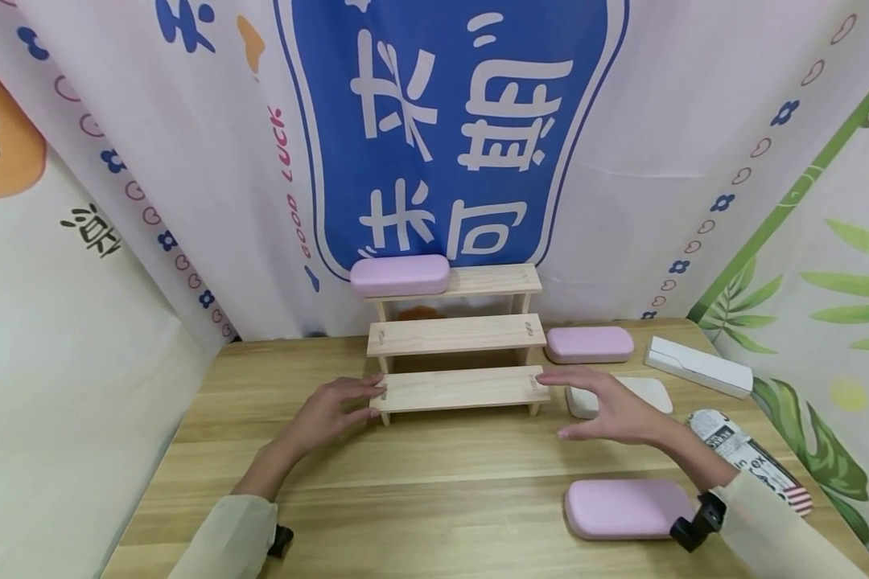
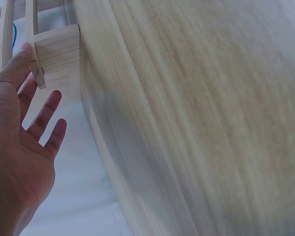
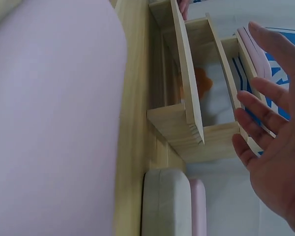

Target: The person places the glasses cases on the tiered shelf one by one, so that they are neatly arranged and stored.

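Lilac case (image 1: 626, 510), front right of desk (image 1: 420, 498). Three-tier wooden stand (image 1: 463, 389), back centre of desk; second lilac case (image 1: 400, 276) lying on left part of top tier. Left hand (image 1: 333, 412): fingers spread, tips at left end of lowest tier, apparently touching, grip hard to judge. Right hand (image 1: 617, 408): fingers spread, by right end of stand. Further right: third lilac case (image 1: 590, 344), pale case (image 1: 655, 393), slim white box (image 1: 698, 366), print-patterned case (image 1: 739, 446).
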Available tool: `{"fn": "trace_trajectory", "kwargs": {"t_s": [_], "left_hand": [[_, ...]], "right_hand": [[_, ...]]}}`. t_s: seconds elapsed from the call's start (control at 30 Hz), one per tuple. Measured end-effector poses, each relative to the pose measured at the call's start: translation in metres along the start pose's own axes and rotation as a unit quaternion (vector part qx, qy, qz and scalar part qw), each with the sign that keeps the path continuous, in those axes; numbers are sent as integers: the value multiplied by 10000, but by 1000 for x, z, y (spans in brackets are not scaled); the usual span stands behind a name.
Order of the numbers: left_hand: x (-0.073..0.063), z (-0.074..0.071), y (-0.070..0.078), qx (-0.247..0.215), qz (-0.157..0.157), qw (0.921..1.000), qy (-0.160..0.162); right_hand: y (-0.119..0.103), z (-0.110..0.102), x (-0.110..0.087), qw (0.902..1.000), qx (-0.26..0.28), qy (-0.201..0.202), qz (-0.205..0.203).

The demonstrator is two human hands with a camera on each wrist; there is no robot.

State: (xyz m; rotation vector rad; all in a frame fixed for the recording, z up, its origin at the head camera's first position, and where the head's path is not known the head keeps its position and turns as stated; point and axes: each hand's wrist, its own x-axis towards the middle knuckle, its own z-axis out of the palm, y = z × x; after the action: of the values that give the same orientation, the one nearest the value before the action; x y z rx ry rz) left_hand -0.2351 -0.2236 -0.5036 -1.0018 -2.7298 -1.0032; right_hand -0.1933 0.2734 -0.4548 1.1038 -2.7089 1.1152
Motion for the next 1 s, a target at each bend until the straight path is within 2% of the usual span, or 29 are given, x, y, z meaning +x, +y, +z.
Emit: {"fn": "trace_trajectory", "kwargs": {"t_s": [0.27, 0.6, 0.87, 1.0], "left_hand": [[0, -1, 2, 7, -19, 10000, -13], [2, -1, 2, -7, 2, 10000, -43], [1, -1, 1, -6, 39, 10000, -12], [0, -1, 1, -27, 16, 10000, -16]], "right_hand": [[7, 1, -23, 9998, -46, -172, 5], [10, 1, -53, 9988, -177, -264, 382], [10, 0, -69, 9992, -232, -257, 187], [11, -1, -75, 9993, -111, -345, -63]]}}
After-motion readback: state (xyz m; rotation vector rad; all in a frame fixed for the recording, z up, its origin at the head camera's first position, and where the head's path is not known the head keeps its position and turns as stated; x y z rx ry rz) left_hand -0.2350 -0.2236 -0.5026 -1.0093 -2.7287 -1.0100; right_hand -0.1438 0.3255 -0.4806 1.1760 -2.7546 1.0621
